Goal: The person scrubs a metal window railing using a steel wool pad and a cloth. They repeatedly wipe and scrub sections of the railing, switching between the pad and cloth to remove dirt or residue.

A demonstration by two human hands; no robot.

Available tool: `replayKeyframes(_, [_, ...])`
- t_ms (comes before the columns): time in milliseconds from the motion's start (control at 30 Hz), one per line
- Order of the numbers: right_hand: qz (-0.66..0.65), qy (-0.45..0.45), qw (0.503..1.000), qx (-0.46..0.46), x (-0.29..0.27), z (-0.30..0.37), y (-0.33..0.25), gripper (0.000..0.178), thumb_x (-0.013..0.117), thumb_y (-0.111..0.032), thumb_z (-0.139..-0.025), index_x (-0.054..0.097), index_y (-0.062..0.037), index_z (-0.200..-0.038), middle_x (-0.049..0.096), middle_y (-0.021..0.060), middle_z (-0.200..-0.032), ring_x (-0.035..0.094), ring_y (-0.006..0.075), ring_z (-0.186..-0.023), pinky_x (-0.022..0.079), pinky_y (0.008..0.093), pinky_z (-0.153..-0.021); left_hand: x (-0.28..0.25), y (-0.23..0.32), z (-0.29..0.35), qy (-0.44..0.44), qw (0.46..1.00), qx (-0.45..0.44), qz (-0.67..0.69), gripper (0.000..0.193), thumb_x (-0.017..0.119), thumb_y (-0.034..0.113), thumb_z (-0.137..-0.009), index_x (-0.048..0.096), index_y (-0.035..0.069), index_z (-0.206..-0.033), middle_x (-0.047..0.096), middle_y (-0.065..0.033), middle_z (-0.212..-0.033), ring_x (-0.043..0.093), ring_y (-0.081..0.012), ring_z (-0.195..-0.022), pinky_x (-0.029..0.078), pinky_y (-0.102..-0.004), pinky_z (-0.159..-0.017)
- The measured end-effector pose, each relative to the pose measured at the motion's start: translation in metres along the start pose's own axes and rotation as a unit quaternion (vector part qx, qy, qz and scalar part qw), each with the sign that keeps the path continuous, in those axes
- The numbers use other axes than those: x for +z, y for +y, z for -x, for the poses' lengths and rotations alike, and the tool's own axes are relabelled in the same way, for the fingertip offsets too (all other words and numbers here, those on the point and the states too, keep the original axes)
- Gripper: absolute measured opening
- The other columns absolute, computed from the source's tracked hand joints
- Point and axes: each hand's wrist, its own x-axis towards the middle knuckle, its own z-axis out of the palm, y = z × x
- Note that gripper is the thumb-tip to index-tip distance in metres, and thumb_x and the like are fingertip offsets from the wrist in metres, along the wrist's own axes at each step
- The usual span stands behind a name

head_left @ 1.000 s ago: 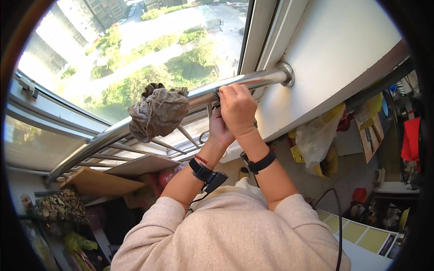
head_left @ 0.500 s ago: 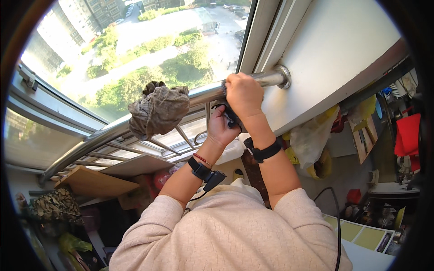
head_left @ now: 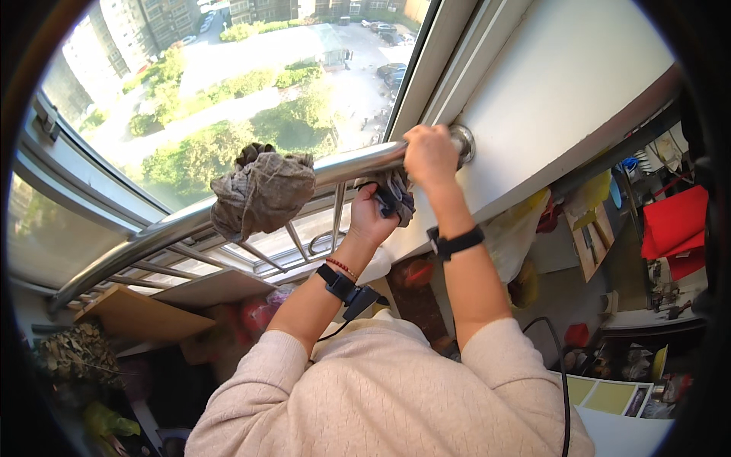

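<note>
The right hand (head_left: pixel 430 156) is closed round the steel rail (head_left: pixel 358 164) at upper centre of the frame, just beside the flange (head_left: pixel 462 143) where the rail meets the white wall (head_left: pixel 563 91). Just below it the left hand (head_left: pixel 371 215) holds a dark cloth (head_left: pixel 394 196) bunched in its fingers, pressed up under the rail — its grip is shut on the cloth. A second, brownish rag (head_left: pixel 263 190) hangs draped over the rail further left, well apart from both hands. Judging by this, the wiping is at the wall end of the rail; the long stretch running to the lower left — past the rag and above the thin bars (head_left: pixel 297 244) — looks still to do, though how clean any part is cannot be told.
</note>
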Motion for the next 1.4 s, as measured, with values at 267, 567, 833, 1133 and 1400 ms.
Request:
replayKeyframes(267, [-0.026,0.073,0.997,-0.005,-0.004,0.013,-0.002,0.022,0.062,-0.011,-0.083,0.078,-0.0150,-0.097,0.073,-0.0030,-0.104,0.063,0.0260,-0.101,0.055,0.0388,-0.083,-0.011,0.004,-0.007,-0.117,0.992,-0.032,-0.028,0.040,0.042,0.020,-0.096,0.063,0.003,-0.125,0.070,-0.0140,-0.125,0.063,-0.0315,-0.120,0.043,-0.0484,-0.111])
replayKeyframes(567, [0.046,0.078,0.995,0.037,-0.008,0.022,0.001,0.028,0.061,-0.006,-0.084,0.078,-0.0157,-0.102,0.071,-0.0050,-0.107,0.063,0.0261,-0.100,0.056,0.0398,-0.082,-0.023,0.016,-0.034,-0.068,0.998,-0.010,-0.003,0.046,0.052,0.017,-0.089,0.061,0.000,-0.131,0.067,-0.0169,-0.132,0.061,-0.0345,-0.124,0.042,-0.0517,-0.112])
replayKeyframes(833, [-0.006,0.022,1.000,-0.021,-0.001,0.014,0.005,0.015,0.065,-0.010,-0.083,0.077,-0.0132,-0.092,0.069,-0.0030,-0.100,0.062,0.0251,-0.100,0.056,0.0400,-0.076,0.007,0.022,-0.050,-0.033,0.980,0.130,-0.146,0.039,0.052,0.034,-0.103,0.061,0.008,-0.131,0.066,-0.0108,-0.132,0.061,-0.0265,-0.120,0.048,-0.0429,-0.107])
replayKeyframes(1133, [0.057,-0.088,0.994,-0.035,-0.011,-0.014,-0.003,0.015,0.062,-0.012,-0.087,0.077,-0.0132,-0.090,0.068,-0.0033,-0.101,0.062,0.0268,-0.099,0.057,0.0411,-0.075,0.014,0.028,-0.063,0.007,0.994,0.085,-0.066,0.042,0.045,0.041,-0.103,0.058,0.013,-0.132,0.063,-0.0096,-0.134,0.058,-0.0295,-0.122,0.045,-0.0427,-0.109])
replayKeyframes(1400, [-0.028,-0.022,0.999,0.003,-0.016,0.002,0.000,0.026,0.060,-0.006,-0.088,0.079,-0.0154,-0.102,0.072,-0.0031,-0.109,0.062,0.0263,-0.106,0.057,0.0395,-0.085,0.021,0.022,-0.058,-0.021,0.991,0.098,-0.093,0.063,0.037,0.054,-0.106,0.050,0.005,-0.143,0.055,-0.0154,-0.145,0.050,-0.0329,-0.135,0.038,-0.0448,-0.117])
